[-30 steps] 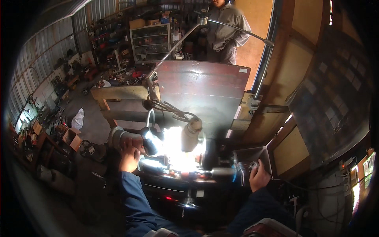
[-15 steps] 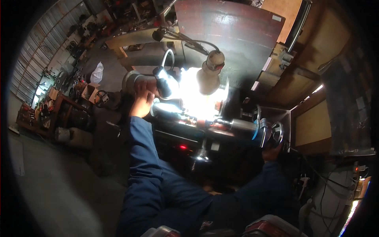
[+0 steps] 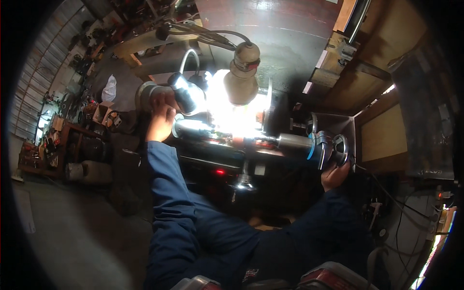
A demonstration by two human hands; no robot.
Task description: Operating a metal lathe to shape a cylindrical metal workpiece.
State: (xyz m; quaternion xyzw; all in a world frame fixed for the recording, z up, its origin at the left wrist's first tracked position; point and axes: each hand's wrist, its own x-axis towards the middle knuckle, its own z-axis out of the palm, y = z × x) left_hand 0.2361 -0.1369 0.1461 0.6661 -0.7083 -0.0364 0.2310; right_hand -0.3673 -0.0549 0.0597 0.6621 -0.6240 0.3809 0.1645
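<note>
A metal lathe fills the middle under a glaring lamp. The left hand curls around the round chuck at its left end; the right hand grips the handwheel from below.

A person in dark blue sleeves leaned over a lathe. The left hand rested on the round metal chuck at the machine's left end. The right hand gripped the handwheel at the right end from below. A beige lamp hung just above the bed, its glare washing out the middle. Cluttered shelves stood on the left.
</note>
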